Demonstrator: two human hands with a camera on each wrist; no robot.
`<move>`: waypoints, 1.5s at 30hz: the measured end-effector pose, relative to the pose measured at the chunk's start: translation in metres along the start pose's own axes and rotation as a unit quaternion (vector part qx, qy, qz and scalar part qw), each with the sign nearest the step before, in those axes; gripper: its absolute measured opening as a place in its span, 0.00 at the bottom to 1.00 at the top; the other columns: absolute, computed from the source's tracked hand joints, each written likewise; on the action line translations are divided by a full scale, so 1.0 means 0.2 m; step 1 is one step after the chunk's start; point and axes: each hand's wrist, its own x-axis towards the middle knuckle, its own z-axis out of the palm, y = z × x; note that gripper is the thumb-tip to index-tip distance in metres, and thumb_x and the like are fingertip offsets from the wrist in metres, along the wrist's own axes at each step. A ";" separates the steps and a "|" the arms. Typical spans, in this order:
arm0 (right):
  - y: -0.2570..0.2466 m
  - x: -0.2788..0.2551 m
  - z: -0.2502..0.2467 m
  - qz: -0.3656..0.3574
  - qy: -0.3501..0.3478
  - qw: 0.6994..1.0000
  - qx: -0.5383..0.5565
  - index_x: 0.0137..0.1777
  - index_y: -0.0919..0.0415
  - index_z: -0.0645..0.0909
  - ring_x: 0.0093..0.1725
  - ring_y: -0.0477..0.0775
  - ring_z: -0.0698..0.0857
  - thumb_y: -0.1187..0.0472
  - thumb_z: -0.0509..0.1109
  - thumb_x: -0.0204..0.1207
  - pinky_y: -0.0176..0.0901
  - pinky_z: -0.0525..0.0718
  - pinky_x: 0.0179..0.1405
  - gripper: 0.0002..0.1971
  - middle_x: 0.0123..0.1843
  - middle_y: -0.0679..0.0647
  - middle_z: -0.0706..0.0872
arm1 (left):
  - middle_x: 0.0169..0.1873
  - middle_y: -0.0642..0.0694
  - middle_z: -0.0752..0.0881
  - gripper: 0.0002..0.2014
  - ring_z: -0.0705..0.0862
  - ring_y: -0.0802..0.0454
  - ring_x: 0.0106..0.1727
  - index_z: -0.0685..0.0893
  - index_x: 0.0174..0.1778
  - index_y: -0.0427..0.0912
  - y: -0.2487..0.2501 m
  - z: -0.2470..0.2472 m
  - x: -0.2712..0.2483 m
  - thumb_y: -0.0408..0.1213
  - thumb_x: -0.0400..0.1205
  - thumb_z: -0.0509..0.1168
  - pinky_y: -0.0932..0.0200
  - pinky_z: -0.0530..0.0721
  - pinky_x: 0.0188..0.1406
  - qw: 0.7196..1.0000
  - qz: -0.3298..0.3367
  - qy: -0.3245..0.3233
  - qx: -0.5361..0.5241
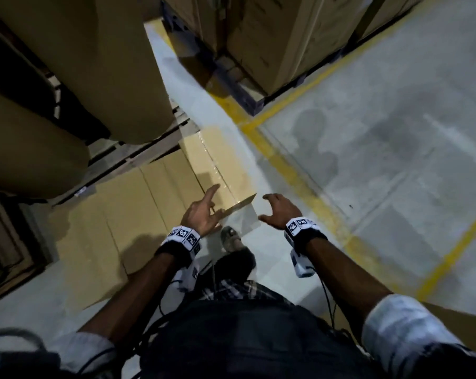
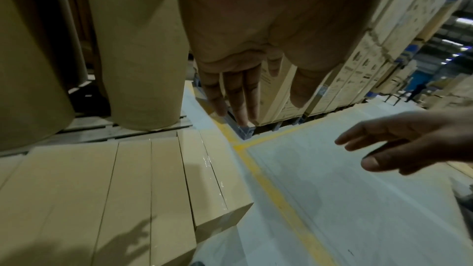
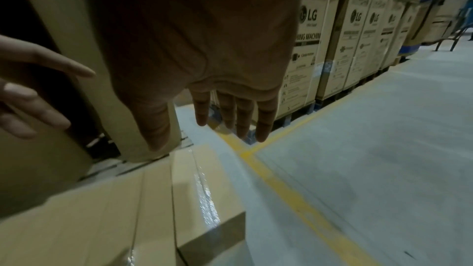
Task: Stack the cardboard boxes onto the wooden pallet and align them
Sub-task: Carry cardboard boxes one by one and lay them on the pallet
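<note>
Item 1, my arms: both reach forward and down from the bottom of the head view, forearms bare, pale sleeves rolled near the elbows, a marker band on each wrist. My left hand (image 1: 201, 213) hovers over the near right corner of the boxes (image 1: 138, 203); whether it touches the top I cannot tell. My right hand (image 1: 279, 212) hangs over the floor (image 1: 381, 149), just beside that same corner at its 3 o'clock, apart from the cardboard.

Item 2, surface and room: grey concrete floor with yellow lines (image 1: 291, 170) meeting in a T at 12 o'clock from my hands. The boxes lie flat side by side in a low row at 9 o'clock from my hands, shiny tape along the rightmost one. Behind them, at 11 o'clock, a pallet (image 1: 138, 149) of pale slats carries large brown rolls (image 1: 75, 64). At 1 o'clock, tall printed cartons (image 3: 320, 48) marked LG stand on dark pallets along the yellow line. My shoe (image 1: 231, 239) shows between the wrists.

Item 3, hands: left, fingers extended and slightly spread, thumb out, holding nothing. Right, fingers loosely curved and spread like a claw, thumb apart, holding nothing. Both wrist views show straight fingers with air beneath them.
</note>
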 end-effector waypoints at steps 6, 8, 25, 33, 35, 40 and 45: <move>0.12 0.41 -0.19 -0.003 -0.087 0.995 -0.042 0.86 0.53 0.66 0.78 0.66 0.76 0.42 0.73 0.81 0.61 0.79 0.72 0.37 0.83 0.61 0.73 | 0.62 0.38 0.89 0.34 0.89 0.39 0.60 0.65 0.87 0.61 0.02 0.09 0.43 0.49 0.86 0.71 0.52 0.84 0.62 0.994 -0.088 -0.034 -0.057; 0.14 0.57 -0.21 -0.026 -0.095 0.994 -0.044 0.86 0.51 0.66 0.79 0.64 0.75 0.43 0.72 0.83 0.59 0.79 0.71 0.35 0.83 0.59 0.73 | 0.61 0.39 0.90 0.32 0.90 0.38 0.59 0.69 0.86 0.56 -0.02 0.14 0.54 0.46 0.86 0.71 0.52 0.83 0.62 0.991 -0.109 -0.055 -0.061; 0.58 2.12 0.66 -0.026 -0.179 0.983 -0.032 0.89 0.50 0.59 0.77 0.66 0.77 0.48 0.74 0.81 0.54 0.77 0.70 0.40 0.82 0.63 0.72 | 0.70 0.36 0.86 0.35 0.84 0.34 0.71 0.66 0.88 0.53 -0.92 1.15 1.48 0.47 0.85 0.72 0.48 0.80 0.70 0.922 -0.346 -0.014 -0.173; 0.69 2.44 1.15 0.106 -0.085 0.979 0.152 0.91 0.42 0.46 0.78 0.70 0.75 0.46 0.70 0.83 0.60 0.73 0.75 0.44 0.87 0.62 0.66 | 0.67 0.43 0.82 0.34 0.84 0.35 0.64 0.72 0.82 0.55 -1.20 1.54 1.88 0.55 0.77 0.67 0.47 0.81 0.63 0.892 -0.415 0.110 -0.143; 0.72 2.44 1.22 0.145 -0.077 0.968 0.188 0.91 0.40 0.45 0.76 0.69 0.78 0.43 0.68 0.84 0.58 0.74 0.73 0.43 0.85 0.62 0.68 | 0.68 0.38 0.78 0.33 0.83 0.29 0.61 0.74 0.80 0.49 -1.18 1.56 1.90 0.51 0.77 0.68 0.41 0.83 0.62 0.877 -0.440 0.140 -0.131; 0.72 2.47 1.32 0.203 -0.100 0.923 0.313 0.84 0.26 0.50 0.63 0.67 0.88 0.33 0.67 0.75 0.68 0.85 0.67 0.41 0.70 0.58 0.85 | 0.70 0.37 0.78 0.32 0.84 0.26 0.59 0.81 0.71 0.40 -1.18 1.64 1.85 0.57 0.75 0.64 0.39 0.85 0.58 0.895 -0.405 0.164 -0.088; 0.65 2.56 1.28 0.197 -0.032 0.913 0.355 0.82 0.37 0.68 0.66 0.61 0.85 0.45 0.69 0.76 0.59 0.83 0.72 0.33 0.67 0.50 0.86 | 0.72 0.45 0.78 0.35 0.82 0.36 0.62 0.77 0.76 0.51 -1.16 1.66 1.85 0.55 0.72 0.75 0.45 0.83 0.65 0.904 -0.362 0.201 -0.108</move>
